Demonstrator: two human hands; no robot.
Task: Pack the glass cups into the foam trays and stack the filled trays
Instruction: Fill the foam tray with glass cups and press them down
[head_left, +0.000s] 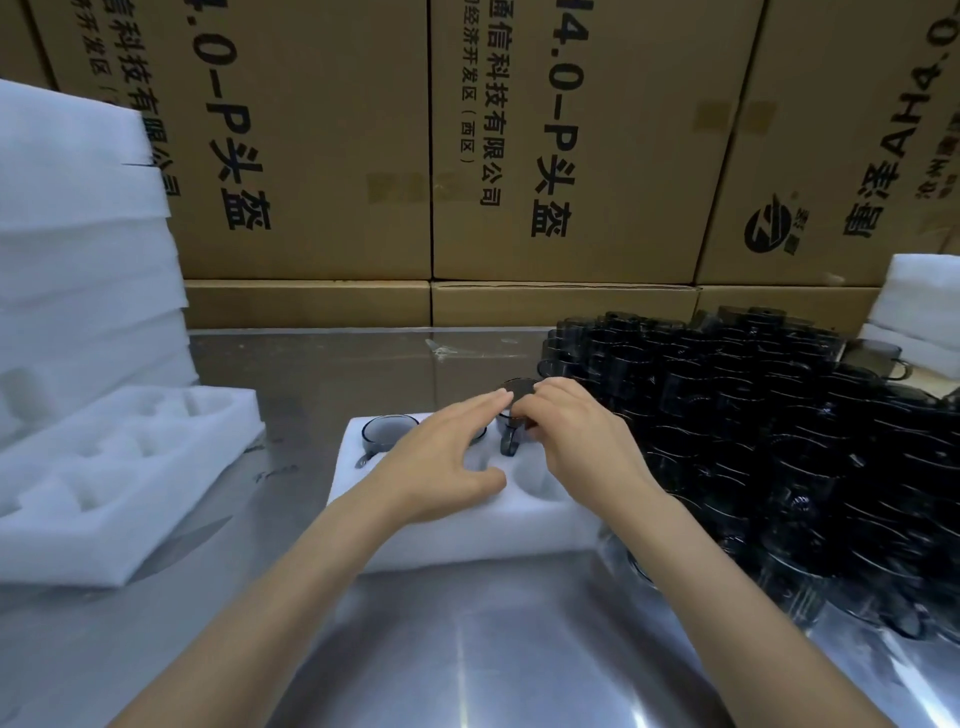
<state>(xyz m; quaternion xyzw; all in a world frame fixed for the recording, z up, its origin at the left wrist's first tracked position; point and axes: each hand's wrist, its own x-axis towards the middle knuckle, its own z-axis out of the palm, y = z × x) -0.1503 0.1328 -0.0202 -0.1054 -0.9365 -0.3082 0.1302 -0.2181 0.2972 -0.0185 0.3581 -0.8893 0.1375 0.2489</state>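
A white foam tray (457, 540) lies on the steel table in front of me. A smoky glass cup (387, 430) sits in its far left pocket. My right hand (571, 431) grips another dark glass cup (514, 415) by its rim and handle over the tray's far right pocket. With fingers straight, my left hand (447, 457) lies flat over the tray's middle, fingertips touching that cup and covering a pocket. The near right pocket (540, 480) is bare.
A large pile of dark glass cups (779, 431) fills the table's right side. An empty foam tray (104, 483) lies at left before a tall foam stack (78, 249). More foam (919, 306) sits far right. Cardboard boxes (561, 156) wall the back.
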